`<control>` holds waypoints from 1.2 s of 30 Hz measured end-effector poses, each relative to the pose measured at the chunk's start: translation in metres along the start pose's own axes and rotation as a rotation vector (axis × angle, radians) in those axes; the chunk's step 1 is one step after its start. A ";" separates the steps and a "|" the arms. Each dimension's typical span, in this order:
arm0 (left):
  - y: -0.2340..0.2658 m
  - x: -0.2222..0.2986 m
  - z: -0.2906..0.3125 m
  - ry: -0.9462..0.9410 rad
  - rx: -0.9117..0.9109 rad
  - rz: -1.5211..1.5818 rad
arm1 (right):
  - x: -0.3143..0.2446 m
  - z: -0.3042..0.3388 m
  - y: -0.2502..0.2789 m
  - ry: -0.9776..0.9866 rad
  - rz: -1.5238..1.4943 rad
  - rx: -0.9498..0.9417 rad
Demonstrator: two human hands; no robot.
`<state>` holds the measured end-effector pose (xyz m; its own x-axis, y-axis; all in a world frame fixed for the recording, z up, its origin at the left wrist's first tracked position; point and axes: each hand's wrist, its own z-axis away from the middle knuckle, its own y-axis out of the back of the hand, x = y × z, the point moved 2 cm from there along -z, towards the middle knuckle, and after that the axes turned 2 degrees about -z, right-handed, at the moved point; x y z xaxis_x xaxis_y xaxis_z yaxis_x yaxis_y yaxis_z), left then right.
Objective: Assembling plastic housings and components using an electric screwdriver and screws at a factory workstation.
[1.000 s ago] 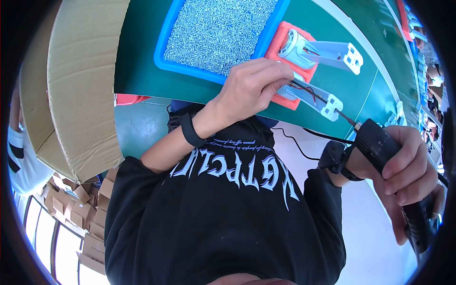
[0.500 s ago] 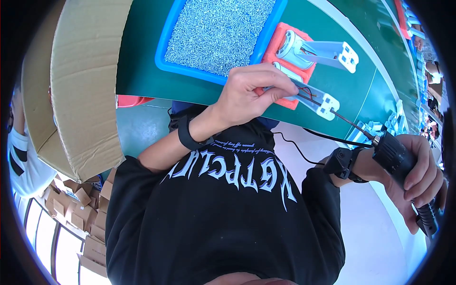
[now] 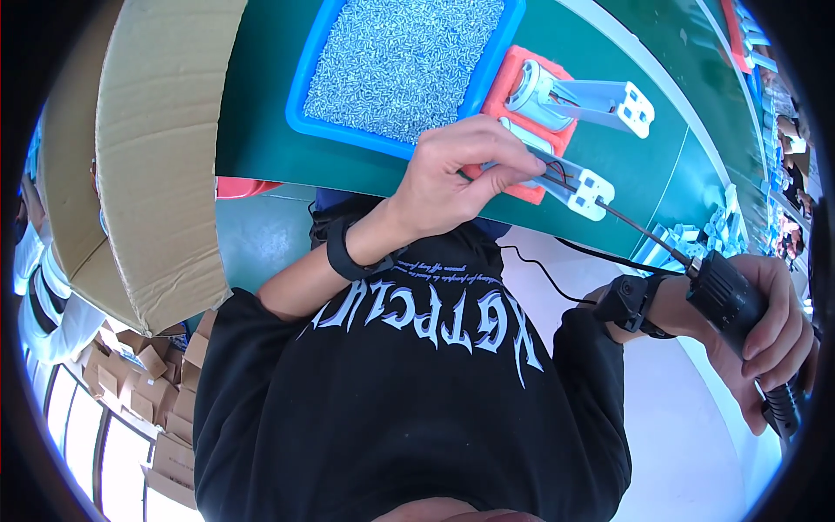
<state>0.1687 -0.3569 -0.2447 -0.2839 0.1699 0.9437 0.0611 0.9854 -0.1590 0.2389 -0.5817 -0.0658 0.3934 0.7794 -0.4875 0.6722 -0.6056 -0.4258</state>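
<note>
My right hand (image 3: 774, 335) is wrapped around a black electric screwdriver (image 3: 726, 296) on the right. Its long thin bit (image 3: 644, 230) passes through the holed end plate of a white plastic housing (image 3: 593, 193) and along its channel. My left hand (image 3: 461, 170) is closed in a pinch at the channel's inner end, beside thin red wires (image 3: 559, 168). What lies between its fingertips is hidden. The housing's round base sits in a red foam block (image 3: 561, 135), partly covered by my left hand. A second white housing (image 3: 600, 103) lies in the same block, just beyond.
A blue tray (image 3: 300, 91) full of small silvery screws stands on the green table (image 3: 270, 148). A large cardboard box (image 3: 165, 157) rises at the left. Light blue plastic pieces (image 3: 718, 226) lie at the right. A black cable (image 3: 544, 265) hangs near my right wrist.
The held housing end and the bit have shifted very slightly left. My right hand and the screwdriver sit a touch lower. Both hands keep their grip. At the far left, a person in white has moved.
</note>
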 end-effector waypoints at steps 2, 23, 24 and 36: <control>0.001 -0.001 -0.002 -0.003 -0.005 0.010 | -0.007 0.003 0.001 -0.013 0.006 0.016; 0.049 0.014 -0.025 -0.172 -0.101 -0.884 | 0.012 0.004 -0.015 -0.149 0.115 -0.298; 0.053 0.014 -0.023 -0.169 -0.099 -0.886 | 0.013 0.004 -0.015 -0.151 0.111 -0.299; 0.064 -0.002 -0.015 0.063 -0.227 -0.964 | 0.021 0.002 -0.016 -0.384 0.094 -0.441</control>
<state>0.1871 -0.2948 -0.2520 -0.2577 -0.7105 0.6548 0.0141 0.6749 0.7378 0.2352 -0.5560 -0.0715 0.2643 0.5622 -0.7836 0.8750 -0.4815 -0.0503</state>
